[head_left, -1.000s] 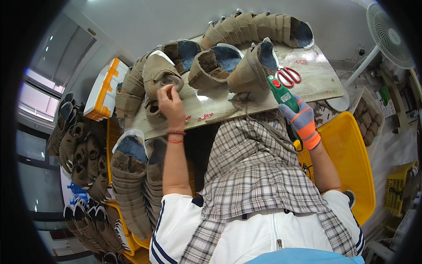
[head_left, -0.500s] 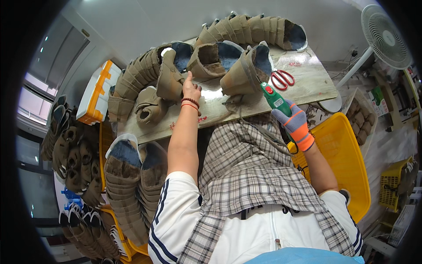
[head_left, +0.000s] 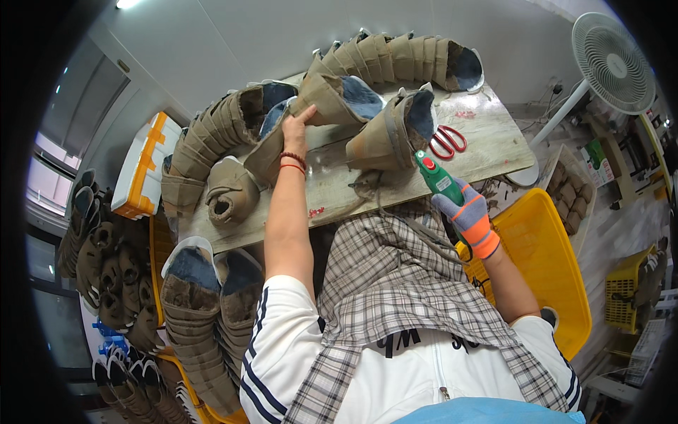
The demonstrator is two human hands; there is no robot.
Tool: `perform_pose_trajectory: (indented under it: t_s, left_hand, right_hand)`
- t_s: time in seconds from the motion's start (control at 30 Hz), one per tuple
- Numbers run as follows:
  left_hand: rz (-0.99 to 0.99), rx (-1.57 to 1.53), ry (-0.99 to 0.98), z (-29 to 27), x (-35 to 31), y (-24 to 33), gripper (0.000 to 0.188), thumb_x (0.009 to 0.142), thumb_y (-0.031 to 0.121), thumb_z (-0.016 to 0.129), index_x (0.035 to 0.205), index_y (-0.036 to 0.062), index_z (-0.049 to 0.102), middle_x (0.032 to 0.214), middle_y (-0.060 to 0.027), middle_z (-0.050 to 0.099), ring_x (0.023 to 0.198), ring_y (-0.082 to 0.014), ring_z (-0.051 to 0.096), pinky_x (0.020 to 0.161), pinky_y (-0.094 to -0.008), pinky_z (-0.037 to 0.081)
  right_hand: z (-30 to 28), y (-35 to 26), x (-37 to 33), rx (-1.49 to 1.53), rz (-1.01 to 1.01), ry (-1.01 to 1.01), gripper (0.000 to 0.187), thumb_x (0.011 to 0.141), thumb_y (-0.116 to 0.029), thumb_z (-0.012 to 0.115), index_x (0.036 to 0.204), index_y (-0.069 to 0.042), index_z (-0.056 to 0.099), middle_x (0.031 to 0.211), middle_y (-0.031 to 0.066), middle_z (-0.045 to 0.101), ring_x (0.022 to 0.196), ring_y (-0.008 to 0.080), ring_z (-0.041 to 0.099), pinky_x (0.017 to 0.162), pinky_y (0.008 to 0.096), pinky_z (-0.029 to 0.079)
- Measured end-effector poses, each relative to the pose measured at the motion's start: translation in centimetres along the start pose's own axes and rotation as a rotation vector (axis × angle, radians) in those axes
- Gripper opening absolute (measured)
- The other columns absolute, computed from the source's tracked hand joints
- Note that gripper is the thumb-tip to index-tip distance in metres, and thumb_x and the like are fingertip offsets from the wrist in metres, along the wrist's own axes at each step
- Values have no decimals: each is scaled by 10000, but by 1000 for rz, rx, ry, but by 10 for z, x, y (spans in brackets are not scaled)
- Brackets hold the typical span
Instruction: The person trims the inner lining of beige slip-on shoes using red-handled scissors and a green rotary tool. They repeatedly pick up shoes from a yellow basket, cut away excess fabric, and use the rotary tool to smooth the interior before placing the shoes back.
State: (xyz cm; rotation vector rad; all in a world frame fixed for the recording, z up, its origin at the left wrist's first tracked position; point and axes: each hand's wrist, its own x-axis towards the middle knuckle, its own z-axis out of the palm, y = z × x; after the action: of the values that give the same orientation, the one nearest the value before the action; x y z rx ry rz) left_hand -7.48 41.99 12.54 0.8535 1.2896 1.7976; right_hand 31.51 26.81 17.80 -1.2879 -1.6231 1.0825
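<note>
My bare left hand (head_left: 295, 133), with red bracelets at its wrist, grips the lower edge of a brown boot upper (head_left: 326, 95) with a blue lining. That upper is tilted up off the table. Another boot upper (head_left: 263, 161) lies just under the hand, which partly hides it. My right hand (head_left: 467, 218), in a grey and orange glove, is wrapped round a green hand-held power tool (head_left: 445, 185) with a red button. The tool's tip is beside an upright boot upper (head_left: 385, 138). Red-handled scissors (head_left: 448, 143) lie right of that upper.
Nested rows of uppers (head_left: 395, 60) curve along the back and left of the table (head_left: 494, 134). A rolled upper (head_left: 232, 191) sits at the front left. More stacked uppers (head_left: 194, 339) stand below the table edge. A yellow bin (head_left: 547, 261) and white fan (head_left: 613, 63) are on the right.
My left hand has moved up and taken hold of the middle boot upper, which has shifted left and tilted. My right hand still holds the tool near the same spot.
</note>
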Motion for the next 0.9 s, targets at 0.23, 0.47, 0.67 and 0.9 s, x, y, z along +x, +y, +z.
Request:
perform_pose_trajectory:
  t_s: [0.23,0.47,0.67,0.9]
  left_hand:
    - [362,-312,138,-11,-45,151,229,759,77,733,942,11,612,927,-57,630,833,-167,586,777,-306,474]
    - [368,-424,50,-55,-109,202,308,865,263,631,1009,-6,589,1019,-100,618,940,-210,582,851,-356,474]
    - [143,-567,94,-57,-142,193,304,898,251,574,1080,8,566,1083,-101,615,1008,-240,570,924,-402,433]
    - [73,-662,94,-39,-158,185,284,884,225,598,1044,-7,574,1062,-98,612,1005,-223,567,933,-371,441]
  right_hand:
    - [8,-7,12,-200,-432,96,527,700,-255,778,1131,-30,576,839,111,666,711,190,656,633,282,513]
    - [26,-51,31,-477,-941,290,663,641,-352,800,1190,-80,546,808,101,621,636,252,617,552,324,498]
    - [42,-55,27,-514,-991,269,686,621,-403,796,1176,-82,554,714,92,571,551,252,572,479,338,459]
    - [40,-59,16,-536,-1002,213,672,622,-407,793,1152,-64,562,698,103,564,537,257,562,468,352,452]
